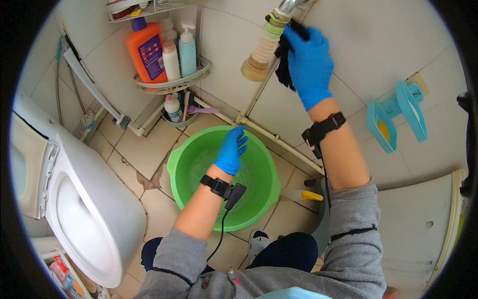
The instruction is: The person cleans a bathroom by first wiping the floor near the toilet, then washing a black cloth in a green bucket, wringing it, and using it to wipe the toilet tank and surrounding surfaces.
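Observation:
My right hand [312, 67], in a blue glove, grips a dark, bunched piece of cloth [285, 71] right beside a faucet [287, 6]. A ribbed, pale extension hose [261, 48] hangs from the faucet's end. Part of the cloth lies behind the fingers, and whether it touches the hose I cannot tell. Over a green plastic basin [175, 164] on the floor hovers my left hand [229, 149], also gloved in blue. Its fingers are somewhat spread and hold nothing. No water stream shows below the hose.
A white toilet [123, 216] stands at left. Bottles, among them an orange one [145, 52], fill a corner shelf [171, 86]. Pale pipes [276, 139] run along the wall's foot. A blue soap dish [381, 127] is mounted at right, above a grey bucket [321, 228].

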A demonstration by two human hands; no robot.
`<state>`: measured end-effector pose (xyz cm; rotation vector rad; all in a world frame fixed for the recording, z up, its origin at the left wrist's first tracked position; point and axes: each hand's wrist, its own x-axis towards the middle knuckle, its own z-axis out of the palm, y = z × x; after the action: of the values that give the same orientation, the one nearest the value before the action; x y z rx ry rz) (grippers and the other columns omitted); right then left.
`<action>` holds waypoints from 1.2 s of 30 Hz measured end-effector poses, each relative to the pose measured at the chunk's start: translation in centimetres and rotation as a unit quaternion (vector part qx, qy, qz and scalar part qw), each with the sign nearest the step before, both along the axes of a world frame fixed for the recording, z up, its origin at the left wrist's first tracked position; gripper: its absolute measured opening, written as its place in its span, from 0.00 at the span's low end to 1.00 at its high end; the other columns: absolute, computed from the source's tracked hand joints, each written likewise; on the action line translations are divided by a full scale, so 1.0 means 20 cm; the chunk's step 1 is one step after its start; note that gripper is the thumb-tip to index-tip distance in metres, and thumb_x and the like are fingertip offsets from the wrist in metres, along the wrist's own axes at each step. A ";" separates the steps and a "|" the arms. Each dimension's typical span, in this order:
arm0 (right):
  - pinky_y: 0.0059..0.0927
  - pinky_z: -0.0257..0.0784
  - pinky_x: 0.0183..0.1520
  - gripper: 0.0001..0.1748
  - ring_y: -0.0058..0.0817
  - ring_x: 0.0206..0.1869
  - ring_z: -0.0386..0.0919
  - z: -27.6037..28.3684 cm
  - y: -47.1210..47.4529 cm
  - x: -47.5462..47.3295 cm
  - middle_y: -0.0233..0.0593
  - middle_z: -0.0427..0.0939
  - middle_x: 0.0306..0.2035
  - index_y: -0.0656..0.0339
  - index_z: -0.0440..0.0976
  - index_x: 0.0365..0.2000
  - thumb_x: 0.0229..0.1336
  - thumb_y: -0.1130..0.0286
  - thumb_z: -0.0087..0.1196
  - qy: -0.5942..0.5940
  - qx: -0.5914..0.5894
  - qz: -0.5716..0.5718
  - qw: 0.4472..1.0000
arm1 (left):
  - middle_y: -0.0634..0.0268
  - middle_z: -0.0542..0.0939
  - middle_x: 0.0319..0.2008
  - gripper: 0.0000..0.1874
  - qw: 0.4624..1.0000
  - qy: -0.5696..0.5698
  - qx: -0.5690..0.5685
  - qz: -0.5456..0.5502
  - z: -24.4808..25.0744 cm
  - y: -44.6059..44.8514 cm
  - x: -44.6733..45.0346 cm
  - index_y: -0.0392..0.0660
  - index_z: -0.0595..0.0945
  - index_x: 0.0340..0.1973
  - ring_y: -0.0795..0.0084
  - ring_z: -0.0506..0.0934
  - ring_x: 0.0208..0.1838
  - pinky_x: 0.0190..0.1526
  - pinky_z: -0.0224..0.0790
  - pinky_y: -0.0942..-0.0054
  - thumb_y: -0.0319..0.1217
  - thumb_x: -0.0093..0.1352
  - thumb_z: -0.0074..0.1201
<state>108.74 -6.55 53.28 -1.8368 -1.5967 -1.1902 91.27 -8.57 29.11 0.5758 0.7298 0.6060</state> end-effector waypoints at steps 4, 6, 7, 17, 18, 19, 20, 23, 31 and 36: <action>0.41 0.79 0.39 0.28 0.46 0.43 0.74 0.00 0.04 0.00 0.44 0.73 0.47 0.34 0.75 0.54 0.55 0.76 0.56 -0.023 -0.001 -0.028 0.999 | 0.60 0.70 0.64 0.23 1.000 0.012 -0.011 -0.002 0.01 0.01 -0.04 0.50 0.72 0.64 0.63 0.70 0.64 0.63 0.62 0.60 0.42 0.76 0.39; 0.42 0.79 0.41 0.27 0.47 0.44 0.74 -0.03 0.03 -0.02 0.45 0.73 0.47 0.33 0.76 0.54 0.56 0.75 0.56 0.001 -0.097 -0.070 0.993 | 0.60 0.70 0.64 0.23 1.000 0.016 -0.020 -0.005 0.02 0.02 -0.04 0.50 0.72 0.64 0.62 0.70 0.64 0.63 0.62 0.60 0.42 0.76 0.39; 0.43 0.79 0.42 0.27 0.47 0.45 0.74 -0.03 0.02 -0.02 0.45 0.73 0.47 0.32 0.75 0.54 0.56 0.75 0.56 -0.006 -0.051 -0.043 0.998 | 0.60 0.70 0.64 0.23 1.000 0.013 -0.018 -0.010 0.02 0.01 -0.05 0.50 0.72 0.64 0.62 0.70 0.64 0.63 0.62 0.60 0.42 0.76 0.39; 0.45 0.78 0.37 0.32 0.48 0.43 0.73 -0.04 0.01 -0.01 0.46 0.70 0.47 0.36 0.71 0.59 0.55 0.76 0.58 0.029 0.029 -0.156 0.987 | 0.60 0.71 0.64 0.22 1.000 0.001 -0.020 0.008 0.01 0.02 -0.08 0.47 0.71 0.63 0.61 0.71 0.64 0.63 0.62 0.60 0.40 0.76 0.39; 0.44 0.78 0.36 0.35 0.48 0.44 0.73 -0.08 -0.01 -0.02 0.46 0.70 0.48 0.34 0.69 0.61 0.55 0.77 0.56 0.043 -0.022 -0.171 0.984 | 0.60 0.71 0.64 0.22 1.000 -0.002 -0.015 0.005 0.02 0.02 -0.08 0.47 0.71 0.63 0.61 0.71 0.64 0.63 0.62 0.60 0.40 0.76 0.39; 0.44 0.78 0.36 0.34 0.48 0.43 0.73 -0.10 -0.02 -0.01 0.46 0.70 0.48 0.34 0.69 0.61 0.55 0.77 0.56 0.007 0.006 -0.154 0.988 | 0.60 0.71 0.64 0.22 1.000 -0.005 -0.021 0.005 0.02 0.02 -0.08 0.47 0.72 0.63 0.61 0.71 0.64 0.63 0.62 0.60 0.40 0.76 0.39; 0.44 0.78 0.36 0.34 0.47 0.43 0.73 -0.10 -0.03 -0.01 0.45 0.70 0.47 0.34 0.69 0.61 0.55 0.77 0.56 -0.005 0.004 -0.150 0.989 | 0.60 0.71 0.63 0.22 1.000 -0.011 -0.021 0.004 0.02 0.02 -0.08 0.47 0.72 0.63 0.61 0.71 0.64 0.63 0.62 0.60 0.40 0.76 0.39; 0.43 0.78 0.35 0.32 0.46 0.42 0.73 -0.01 -0.04 0.05 0.43 0.71 0.44 0.34 0.72 0.58 0.54 0.77 0.56 -0.015 0.045 -0.106 0.993 | 0.59 0.71 0.63 0.22 1.000 -0.015 -0.013 0.010 0.02 0.01 -0.10 0.47 0.72 0.63 0.61 0.71 0.63 0.63 0.62 0.60 0.40 0.76 0.39; 0.44 0.78 0.41 0.32 0.47 0.45 0.73 -0.19 -0.05 0.03 0.45 0.70 0.49 0.39 0.70 0.60 0.54 0.76 0.56 0.020 -0.041 -0.162 0.986 | 0.59 0.71 0.64 0.23 1.000 -0.019 -0.012 0.013 0.00 0.02 -0.11 0.48 0.71 0.63 0.61 0.70 0.64 0.63 0.61 0.59 0.40 0.76 0.39; 0.47 0.75 0.48 0.33 0.49 0.52 0.71 -0.26 -0.15 0.05 0.47 0.70 0.52 0.41 0.69 0.61 0.55 0.75 0.57 0.168 0.117 -0.053 0.977 | 0.58 0.70 0.65 0.23 0.999 -0.015 -0.030 0.017 0.02 0.01 -0.13 0.48 0.71 0.64 0.61 0.70 0.65 0.64 0.61 0.59 0.40 0.76 0.38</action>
<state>109.82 -9.53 48.08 -1.8670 -1.1367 -0.9974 88.71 -8.35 29.55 0.4982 0.7281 0.6201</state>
